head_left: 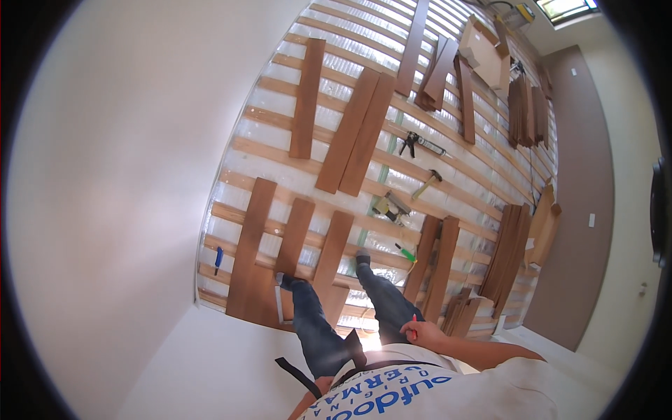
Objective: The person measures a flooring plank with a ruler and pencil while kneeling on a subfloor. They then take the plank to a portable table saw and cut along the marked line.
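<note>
My right hand (428, 337) is closed at my right thigh around a small red pen-like thing (414, 327); its exact kind is too small to make out. Low in the view, my left hand (324, 383) hangs by my left hip, mostly covered by my shirt, so its fingers are hidden. A black strap (299, 376) sticks out beside it. Brown floorboards lie loose over the battens in front of me, among them one board (250, 234) left of my feet and another (333, 245) between them. Close to my right foot lies a green-handled tool (405, 252).
Light wooden battens (276, 122) cross a shiny foil layer. On them lie a caulking gun (423, 145), a hammer (427, 183), a blue-handled tool (218, 258) and several board stacks (505, 252). An opened cardboard box (484, 54) is farther off. White wall (119, 154) borders the left.
</note>
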Demonstrator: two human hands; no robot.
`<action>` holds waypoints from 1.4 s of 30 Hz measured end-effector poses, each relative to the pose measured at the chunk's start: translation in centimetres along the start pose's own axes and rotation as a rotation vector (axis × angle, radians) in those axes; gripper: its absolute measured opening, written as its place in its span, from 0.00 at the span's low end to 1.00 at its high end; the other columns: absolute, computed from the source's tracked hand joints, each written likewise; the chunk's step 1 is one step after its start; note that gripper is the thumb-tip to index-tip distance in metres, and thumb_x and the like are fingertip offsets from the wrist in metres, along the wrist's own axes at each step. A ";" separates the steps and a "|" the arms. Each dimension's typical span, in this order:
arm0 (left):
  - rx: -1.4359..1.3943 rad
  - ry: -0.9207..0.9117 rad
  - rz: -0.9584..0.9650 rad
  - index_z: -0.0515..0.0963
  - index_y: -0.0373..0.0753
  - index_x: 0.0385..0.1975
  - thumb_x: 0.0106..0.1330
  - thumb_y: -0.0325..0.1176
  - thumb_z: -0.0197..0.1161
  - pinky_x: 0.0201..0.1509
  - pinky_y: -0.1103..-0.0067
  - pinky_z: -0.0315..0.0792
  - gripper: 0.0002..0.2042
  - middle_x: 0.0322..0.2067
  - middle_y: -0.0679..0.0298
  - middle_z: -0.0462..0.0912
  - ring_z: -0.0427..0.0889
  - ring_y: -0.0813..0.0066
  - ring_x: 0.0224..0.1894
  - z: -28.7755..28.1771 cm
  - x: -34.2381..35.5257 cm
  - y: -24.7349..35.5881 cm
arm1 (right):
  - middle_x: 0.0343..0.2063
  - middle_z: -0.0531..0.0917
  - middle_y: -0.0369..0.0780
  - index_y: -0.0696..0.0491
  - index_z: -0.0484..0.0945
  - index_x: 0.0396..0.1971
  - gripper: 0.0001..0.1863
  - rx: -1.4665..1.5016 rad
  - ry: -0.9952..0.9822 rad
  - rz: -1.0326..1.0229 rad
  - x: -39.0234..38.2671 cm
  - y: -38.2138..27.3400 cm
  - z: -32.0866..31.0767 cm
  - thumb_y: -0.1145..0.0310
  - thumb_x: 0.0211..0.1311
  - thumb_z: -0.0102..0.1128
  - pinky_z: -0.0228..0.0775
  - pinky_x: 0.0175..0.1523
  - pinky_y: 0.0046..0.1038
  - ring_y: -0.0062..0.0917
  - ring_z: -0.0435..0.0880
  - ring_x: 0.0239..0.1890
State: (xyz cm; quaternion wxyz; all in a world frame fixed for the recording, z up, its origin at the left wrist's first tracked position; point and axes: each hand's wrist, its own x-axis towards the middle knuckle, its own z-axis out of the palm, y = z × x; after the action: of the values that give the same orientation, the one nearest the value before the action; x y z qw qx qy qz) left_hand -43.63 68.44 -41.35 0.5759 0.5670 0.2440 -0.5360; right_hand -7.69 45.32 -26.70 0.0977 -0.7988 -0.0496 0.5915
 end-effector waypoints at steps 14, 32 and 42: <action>0.825 0.500 0.335 0.81 0.40 0.19 0.69 0.41 0.65 0.35 0.62 0.76 0.17 0.23 0.58 0.82 0.82 0.55 0.31 -20.1 10.8 1.3 | 0.59 0.78 0.51 0.54 0.76 0.55 0.21 0.158 0.483 -0.159 26.4 15.0 3.0 0.70 0.63 0.65 0.68 0.68 0.42 0.51 0.73 0.63; 1.226 0.913 0.551 0.70 0.44 0.14 0.59 0.36 0.68 0.27 0.60 0.69 0.16 0.18 0.59 0.73 0.76 0.55 0.24 -21.9 30.8 8.2 | 0.60 0.80 0.44 0.51 0.78 0.45 0.17 0.169 1.031 -0.840 56.7 16.1 -0.1 0.70 0.56 0.72 0.65 0.67 0.48 0.46 0.74 0.63; 1.031 1.412 0.368 0.65 0.41 0.16 0.68 0.32 0.61 0.26 0.62 0.63 0.18 0.18 0.57 0.68 0.71 0.54 0.24 -14.8 29.4 4.6 | 0.50 0.81 0.62 0.63 0.68 0.59 0.34 0.622 0.973 -0.216 87.0 16.9 -16.0 0.56 0.64 0.70 0.73 0.60 0.47 0.54 0.80 0.56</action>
State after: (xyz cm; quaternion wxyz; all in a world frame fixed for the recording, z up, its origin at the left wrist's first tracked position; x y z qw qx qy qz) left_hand -25.71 70.97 -69.16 0.0418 0.9835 0.1758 -0.0041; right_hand 32.65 44.24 -107.23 0.3988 -0.9027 0.0958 0.1302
